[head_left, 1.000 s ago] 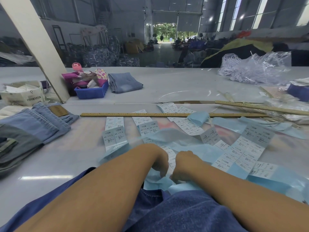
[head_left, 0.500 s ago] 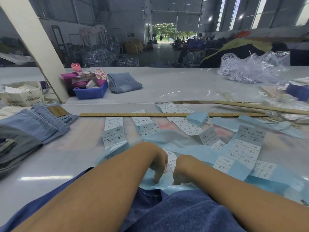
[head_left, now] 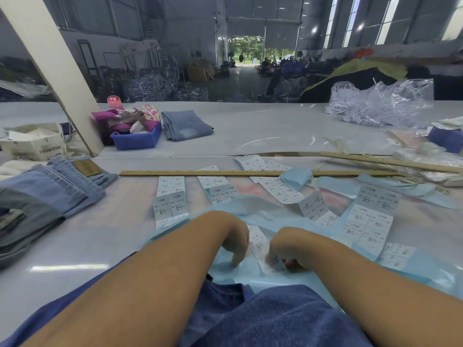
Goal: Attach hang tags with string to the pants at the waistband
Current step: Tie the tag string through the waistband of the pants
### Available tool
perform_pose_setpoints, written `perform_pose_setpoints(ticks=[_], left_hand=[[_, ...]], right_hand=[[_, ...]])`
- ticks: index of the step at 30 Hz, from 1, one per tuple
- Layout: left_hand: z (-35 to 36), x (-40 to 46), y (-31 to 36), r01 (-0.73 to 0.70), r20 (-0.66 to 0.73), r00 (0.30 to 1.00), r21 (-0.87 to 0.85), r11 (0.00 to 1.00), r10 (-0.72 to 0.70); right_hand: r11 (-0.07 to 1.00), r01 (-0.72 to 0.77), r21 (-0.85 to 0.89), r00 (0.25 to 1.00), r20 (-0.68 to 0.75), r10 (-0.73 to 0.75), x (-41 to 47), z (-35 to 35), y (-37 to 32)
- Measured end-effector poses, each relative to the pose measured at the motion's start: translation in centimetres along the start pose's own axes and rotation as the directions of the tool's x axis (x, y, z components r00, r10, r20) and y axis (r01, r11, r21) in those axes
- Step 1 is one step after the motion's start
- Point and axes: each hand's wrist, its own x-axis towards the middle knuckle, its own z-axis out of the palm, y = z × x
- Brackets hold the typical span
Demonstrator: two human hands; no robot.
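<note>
Lying at the bench's near edge, dark blue pants (head_left: 263,319) spread under both forearms, and their top edge meets pale blue backing paper (head_left: 250,271). The left hand (head_left: 233,236) curls downward and one fingertip presses the paper; nothing shows in its grip. The right hand (head_left: 288,249) is curled tight beside it, fingertips pinched low against the paper at the foot of a white label strip (head_left: 258,242) that runs up between the two hands; whether it actually holds the strip cannot be told.

Farther in, more printed labels (head_left: 370,216) and blue backing sheets lie scattered across the middle and right of the bench. A long wooden ruler (head_left: 200,173) lies crosswise past them, and a second ruler (head_left: 390,162) angles toward the right edge. Folded jeans (head_left: 57,186) are stacked at the left edge.

On the far table, beside a slanted white post (head_left: 50,58), sit a blue bin (head_left: 136,140) of coloured cloth, another folded pair of jeans (head_left: 185,125), and a cream box (head_left: 32,142) to the left. A clear plastic bag (head_left: 380,103) of white pieces rests toward the far right corner.
</note>
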Motion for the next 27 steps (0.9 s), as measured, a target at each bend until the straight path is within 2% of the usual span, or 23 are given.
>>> perform_pose_setpoints(ticks=[4,6,13,17,21,24,27], left_hand=[[-0.4,0.2,0.0,-0.067,-0.255,0.967,-0.227,0.972,0.007],[-0.5,0.3,0.0,-0.078,-0.33,0.944,-0.281,0.957,-0.02],[0.0,0.3,0.0,-0.069,-0.336,0.942,-0.219,0.973,-0.008],[-0.1,0.5,0.3,-0.137,-0.38,0.925,-0.274,0.952,0.023],[-0.1,0.3,1.0,-0.229,-0.372,0.922,-0.294,0.928,0.11],[-0.7,-0.3,1.0,-0.248,-0.403,0.91,-0.326,0.912,0.103],[-1.5,-0.8,0.4,-0.247,-0.465,0.882,-0.321,0.914,0.075]], right_hand=[[0.991,0.051,0.124,0.994,-0.102,-0.039,0.4,0.0,0.2],[0.983,0.113,0.142,0.988,-0.119,-0.097,0.4,0.1,0.1],[0.972,0.175,0.155,0.97,-0.195,-0.144,0.7,0.4,0.2],[0.953,0.2,0.227,0.959,-0.243,-0.143,0.7,0.3,0.3],[0.901,0.311,0.302,0.921,-0.329,-0.207,0.3,-0.1,-0.1],[0.838,0.406,0.364,0.884,-0.389,-0.26,0.1,-0.6,-0.2],[0.809,0.448,0.382,0.874,-0.378,-0.305,-0.2,-0.9,-0.3]])
